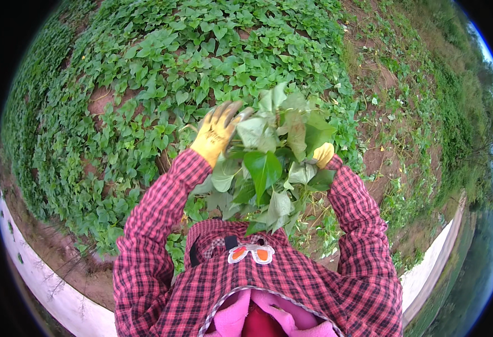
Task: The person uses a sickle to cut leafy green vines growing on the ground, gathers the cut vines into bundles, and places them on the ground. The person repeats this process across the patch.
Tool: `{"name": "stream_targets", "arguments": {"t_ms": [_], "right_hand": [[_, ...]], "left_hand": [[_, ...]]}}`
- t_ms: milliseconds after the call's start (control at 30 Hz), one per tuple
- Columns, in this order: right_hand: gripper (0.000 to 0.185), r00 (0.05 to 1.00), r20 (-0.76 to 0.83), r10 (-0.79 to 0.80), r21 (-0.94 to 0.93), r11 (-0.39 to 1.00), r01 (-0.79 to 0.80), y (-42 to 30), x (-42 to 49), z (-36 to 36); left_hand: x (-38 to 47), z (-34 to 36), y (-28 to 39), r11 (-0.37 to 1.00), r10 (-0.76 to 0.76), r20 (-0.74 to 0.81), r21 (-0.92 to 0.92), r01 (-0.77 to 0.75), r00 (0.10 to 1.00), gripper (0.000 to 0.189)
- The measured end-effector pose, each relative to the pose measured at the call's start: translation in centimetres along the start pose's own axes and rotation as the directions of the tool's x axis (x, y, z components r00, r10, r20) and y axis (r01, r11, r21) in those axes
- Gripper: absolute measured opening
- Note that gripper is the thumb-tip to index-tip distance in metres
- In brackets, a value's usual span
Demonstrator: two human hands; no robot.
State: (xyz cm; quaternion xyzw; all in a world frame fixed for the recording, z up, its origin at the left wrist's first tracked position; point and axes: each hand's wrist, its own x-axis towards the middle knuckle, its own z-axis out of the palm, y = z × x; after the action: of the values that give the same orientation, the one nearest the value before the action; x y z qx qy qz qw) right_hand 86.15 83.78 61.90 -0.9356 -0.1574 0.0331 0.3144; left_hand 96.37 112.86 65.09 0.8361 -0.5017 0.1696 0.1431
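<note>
A thick bunch of leafy vine cuttings [263, 168], with heart-shaped leaves like sweet potato, is held up before my chest. Several leaves show pale undersides. My right hand [323, 155], in a yellow work glove, grips the bunch at its right side; leaves hide most of its fingers. At the upper left of the bunch is my left hand [218, 130], also gloved in yellow, with dirty grey fingertips. Its back faces me and its fingers stretch up and to the right beside the leaves. The palm is hidden, so whether it holds any stems is unclear.
Dense green vines [179, 63] cover the ground ahead and to the left, with reddish soil [103, 101] between them. At right lies a strip of sparse, trailing vines [381, 139], bordered by bushes [457, 109]. Pale paved strips [61, 290] run behind me.
</note>
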Motion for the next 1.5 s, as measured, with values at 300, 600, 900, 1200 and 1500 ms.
{"name": "stream_targets", "arguments": {"t_ms": [300,600,900,1200,1500], "right_hand": [[0.041,0.971,0.183,-0.154,0.240,0.965,0.107,-3.3,3.1,-0.3],[0.035,0.978,-0.114,-0.178,-0.007,0.984,0.178,-3.9,5.4,1.6],[0.027,0.841,-0.538,-0.058,-0.243,0.966,-0.088,-7.8,9.2,8.4],[0.030,0.912,-0.379,0.156,-0.163,0.959,-0.232,-14.2,9.8,11.2],[0.028,0.530,-0.845,-0.069,-0.264,0.916,-0.302,-16.7,10.0,13.3]], "left_hand": [[2.2,5.6,-1.9,0.981,0.141,0.754,-0.018,-0.195,0.641,0.050],[-1.5,6.7,-3.9,0.856,0.049,0.407,-0.488,0.172,0.912,0.068],[-3.5,6.5,-1.8,0.635,0.112,0.537,-0.686,0.355,0.836,0.080],[-10.7,15.8,-3.7,0.500,-0.272,0.383,-0.728,0.469,0.883,0.073],[-5.9,6.8,-0.6,-0.209,-0.525,0.460,-0.885,0.415,0.716,0.072]]}}
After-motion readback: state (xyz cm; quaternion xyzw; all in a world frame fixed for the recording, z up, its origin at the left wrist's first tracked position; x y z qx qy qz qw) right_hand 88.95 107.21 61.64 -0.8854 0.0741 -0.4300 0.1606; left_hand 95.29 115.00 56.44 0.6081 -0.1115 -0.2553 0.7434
